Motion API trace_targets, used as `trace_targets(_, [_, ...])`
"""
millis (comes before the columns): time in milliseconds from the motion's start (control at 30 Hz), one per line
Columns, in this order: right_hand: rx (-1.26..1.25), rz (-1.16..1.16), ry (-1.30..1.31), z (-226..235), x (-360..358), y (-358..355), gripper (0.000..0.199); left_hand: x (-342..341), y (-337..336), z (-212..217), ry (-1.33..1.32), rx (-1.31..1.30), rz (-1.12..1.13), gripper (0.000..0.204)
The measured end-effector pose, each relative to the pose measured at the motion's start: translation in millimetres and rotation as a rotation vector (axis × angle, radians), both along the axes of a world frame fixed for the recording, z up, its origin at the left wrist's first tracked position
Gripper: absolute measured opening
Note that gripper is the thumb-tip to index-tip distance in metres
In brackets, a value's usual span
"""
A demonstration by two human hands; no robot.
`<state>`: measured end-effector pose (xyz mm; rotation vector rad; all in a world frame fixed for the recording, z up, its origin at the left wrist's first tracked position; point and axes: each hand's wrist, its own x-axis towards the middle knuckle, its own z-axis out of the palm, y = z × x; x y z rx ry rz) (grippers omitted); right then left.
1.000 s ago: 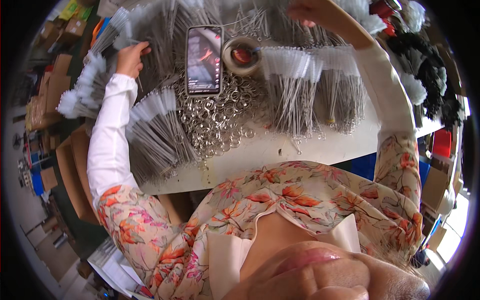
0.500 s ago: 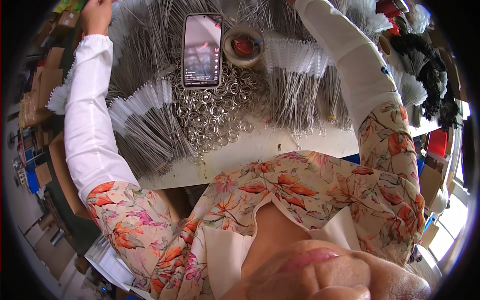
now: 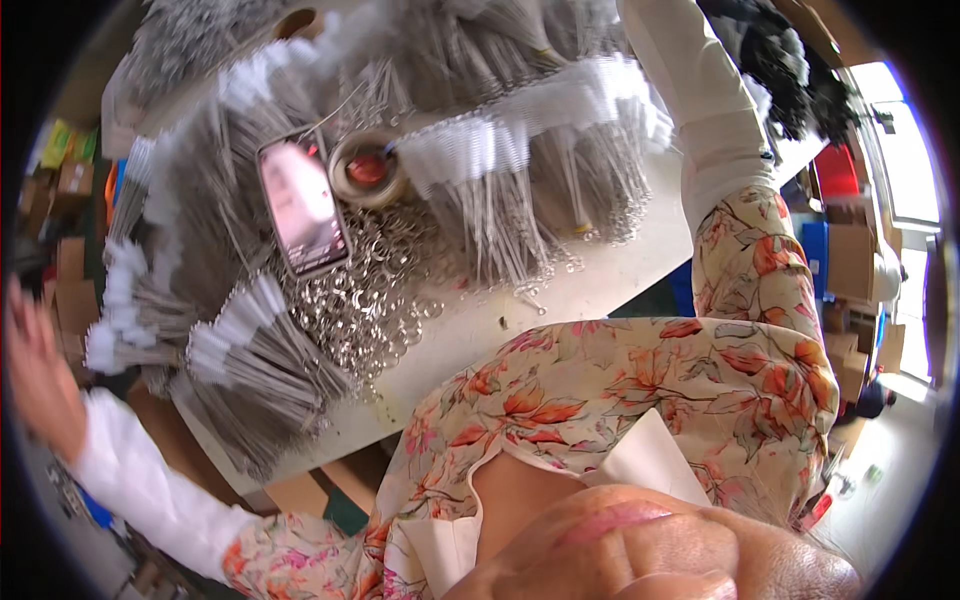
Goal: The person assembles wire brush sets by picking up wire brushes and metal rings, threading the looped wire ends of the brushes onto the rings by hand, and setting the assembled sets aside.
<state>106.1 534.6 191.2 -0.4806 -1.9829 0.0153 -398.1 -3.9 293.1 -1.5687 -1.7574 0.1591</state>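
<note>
My left hand (image 3: 42,370) is off the table's left side, its fingers stretched out and slightly blurred, with nothing visible in it. Nearest to it are bundles of thin wire brushes (image 3: 265,315) with white bristle tips. My right arm, in a white sleeve (image 3: 700,85), reaches past the upper edge, so the right hand is hidden. Between the arms lies a lit smartphone (image 3: 300,215) on a heap of metal rings (image 3: 365,295). Beside the phone is a roll of tape (image 3: 385,190) with something red inside. More white-tipped brushes (image 3: 490,200) lie to its right.
The white table (image 3: 610,285) has its near edge close to my body. Grey bristle brushes (image 3: 200,45) are piled at the far left, black ones (image 3: 775,80) at the far right. Cardboard boxes (image 3: 855,255) stand to the right.
My left hand has swung from the far edge of the table out and down to the left. The view has turned, so the phone and table appear shifted left and tilted. My right hand has left view.
</note>
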Motion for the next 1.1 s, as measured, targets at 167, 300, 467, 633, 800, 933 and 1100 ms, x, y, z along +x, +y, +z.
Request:
trace_targets(167, [-0.434, -0.283, -0.22, -46, 57, -18, 0.017, 225, -24, -42, -2.163, 0.338, -0.625, 0.036])
trace_targets(300, [-0.484, -0.551, -0.354, -96, 96, 13, 0.019, 301, -24, -138, -2.815, 0.642, -0.766, 0.04])
trace_targets(467, [-0.47, -0.793, -0.506, -163, 127, 99, 0.023, 356, -32, -195, -3.413, 0.965, -1.108, 0.031])
trace_targets(633, [-0.766, -0.417, -0.525, -143, 57, 41, 0.032, 376, -61, -212, -3.378, 1.168, -1.04, 0.032])
trace_targets(800, [-0.574, -0.569, -0.565, -138, 95, 59, 0.039, 375, -61, -217, -3.349, 1.056, -1.001, 0.034])
trace_targets(933, [-0.356, -0.742, -0.288, -111, 99, 74, 0.038, 373, -60, -224, -3.245, 0.93, -1.035, 0.034])
trace_targets(1100, [-0.578, -0.064, 0.319, -15, 98, 64, 0.03, 367, -55, -229, -3.166, 0.748, -0.915, 0.036])
